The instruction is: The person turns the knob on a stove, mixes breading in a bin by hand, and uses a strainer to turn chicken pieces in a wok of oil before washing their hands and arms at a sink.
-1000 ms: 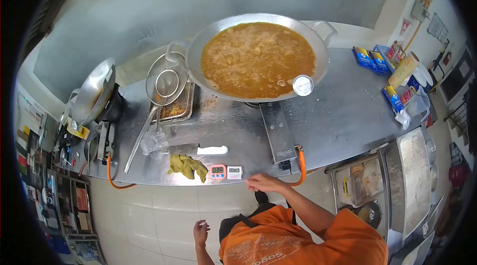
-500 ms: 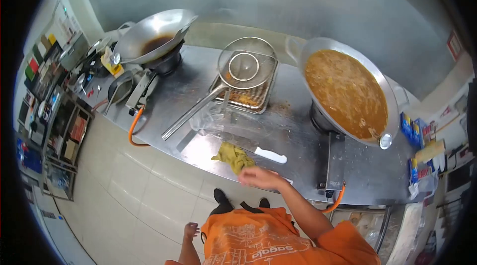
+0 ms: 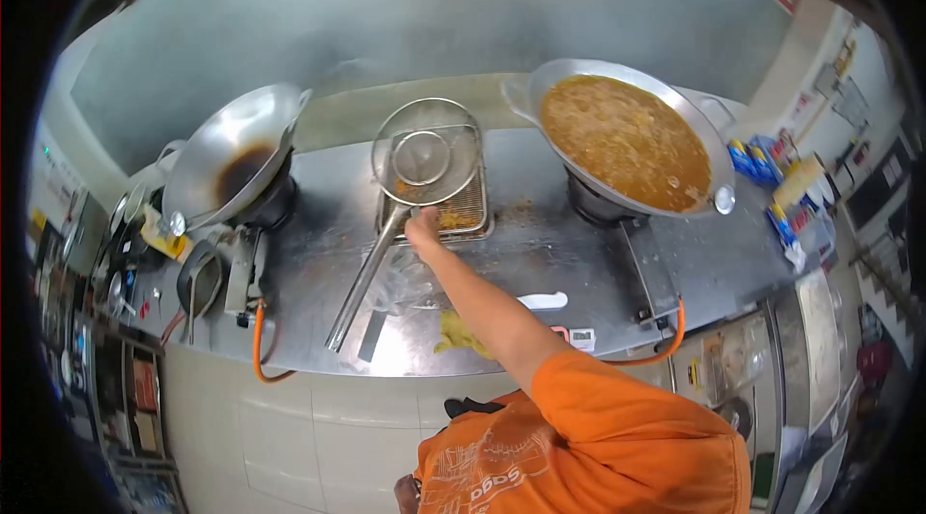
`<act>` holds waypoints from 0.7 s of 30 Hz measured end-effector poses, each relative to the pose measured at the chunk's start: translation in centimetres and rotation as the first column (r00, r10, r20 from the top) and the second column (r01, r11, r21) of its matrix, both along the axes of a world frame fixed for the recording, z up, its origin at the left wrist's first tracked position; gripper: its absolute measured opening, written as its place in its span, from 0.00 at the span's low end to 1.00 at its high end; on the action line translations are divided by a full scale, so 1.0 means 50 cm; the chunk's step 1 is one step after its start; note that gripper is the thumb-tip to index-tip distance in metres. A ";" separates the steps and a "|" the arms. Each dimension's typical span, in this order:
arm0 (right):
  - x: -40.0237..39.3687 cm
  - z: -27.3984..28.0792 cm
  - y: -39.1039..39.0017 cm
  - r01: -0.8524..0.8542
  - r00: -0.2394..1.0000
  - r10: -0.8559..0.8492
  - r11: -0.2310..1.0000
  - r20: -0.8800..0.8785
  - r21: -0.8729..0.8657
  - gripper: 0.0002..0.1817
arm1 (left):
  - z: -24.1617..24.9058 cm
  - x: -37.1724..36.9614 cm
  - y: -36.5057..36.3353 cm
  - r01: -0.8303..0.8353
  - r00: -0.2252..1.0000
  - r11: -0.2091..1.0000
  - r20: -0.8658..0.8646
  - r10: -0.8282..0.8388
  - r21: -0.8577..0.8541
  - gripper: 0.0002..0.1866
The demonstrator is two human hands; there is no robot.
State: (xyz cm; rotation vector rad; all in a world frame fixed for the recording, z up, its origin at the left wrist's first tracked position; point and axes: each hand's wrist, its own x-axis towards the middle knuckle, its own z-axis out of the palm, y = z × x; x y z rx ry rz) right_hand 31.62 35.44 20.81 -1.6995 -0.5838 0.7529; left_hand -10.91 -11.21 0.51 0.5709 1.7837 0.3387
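Right hand (image 3: 422, 229) at near edge of wire-rack tray (image 3: 490, 223), beside the long handle (image 3: 368, 278) of the large strainer (image 3: 461, 143). Small strainer (image 3: 422, 157) sits within the large rim; both lie over the tray's far part. Fingers look curled, but whether they close on a handle, cannot tell. Left hand (image 3: 407, 495) low by the shirt, grip unclear.

Judgement on handling: 2 strainers nested, so take 1 handle cleanly, thumb on top, and keep the other from dragging along. Keep mesh level over the tray, crumbs (image 3: 455, 220) below. Forearm crosses above the knife (image 3: 543, 302) and cloth (image 3: 458, 336); keep the sleeve high.

Writing: orange shirt (image 3: 617, 408) shows "Saga", remainder lost in folds. White timer (image 3: 582, 338): digits too small. Blue-yellow boxes (image 3: 749, 162) at right: print unreadable.
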 end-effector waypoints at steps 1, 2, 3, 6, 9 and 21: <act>0.016 0.022 -0.022 -0.048 0.998 0.049 0.999 0.031 -0.021 0.23 | -0.001 -0.009 0.010 -0.005 1.000 0.999 0.004 0.006 -0.041 0.15; 0.033 0.047 -0.041 -0.097 0.993 0.099 0.994 0.063 -0.041 0.22 | -0.004 -0.015 0.021 -0.006 1.000 0.997 0.009 0.007 -0.071 0.15; 0.047 0.080 -0.055 -0.147 0.984 0.152 0.987 0.096 -0.059 0.21 | -0.009 -0.019 0.033 0.000 1.000 0.996 0.015 0.001 -0.089 0.15; 0.067 0.181 -0.105 -0.284 0.956 0.286 0.958 -0.060 0.047 0.20 | -0.031 -0.007 0.080 0.037 0.998 0.992 0.045 -0.032 -0.122 0.16; 0.100 0.385 -0.205 -0.415 0.885 0.442 0.891 -0.146 0.184 0.21 | -0.045 0.019 0.155 0.092 0.993 0.991 0.085 -0.084 -0.101 0.16; 0.715 0.757 -0.492 0.093 0.335 0.266 0.945 0.904 -0.313 0.23 | -0.019 0.234 0.406 -0.229 0.961 0.946 0.207 0.183 0.228 0.25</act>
